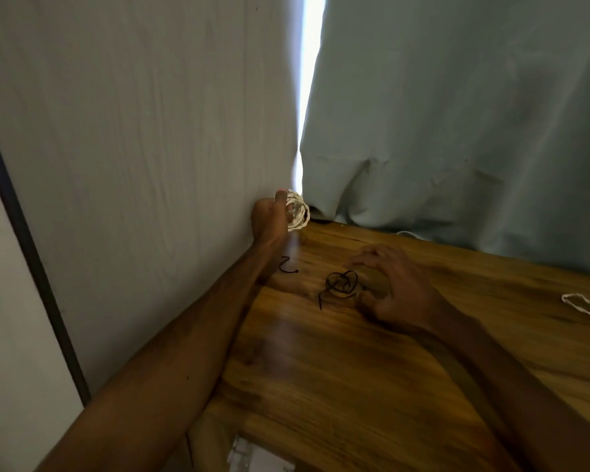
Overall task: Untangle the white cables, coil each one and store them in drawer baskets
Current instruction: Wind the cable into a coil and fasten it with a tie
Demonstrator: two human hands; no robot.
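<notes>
My left hand point(269, 219) is raised near the far left corner of the wooden table point(321, 369), fingers closed around a coiled white cable point(298, 211). My right hand point(392, 291) hovers low over the table with fingers spread and curved, just right of a small tangle of black ties point(341, 284); nothing is held in it. A single black tie point(288, 265) lies on the table below my left hand. Another white cable point(586, 304) lies at the right edge of the view, partly cut off. No drawer baskets are visible.
A pale wall panel point(150, 148) stands close along the table's left side. A grey-green curtain point(457, 131) hangs behind the table's far edge, with a bright gap beside it. White papers point(252, 458) show below the table's near edge.
</notes>
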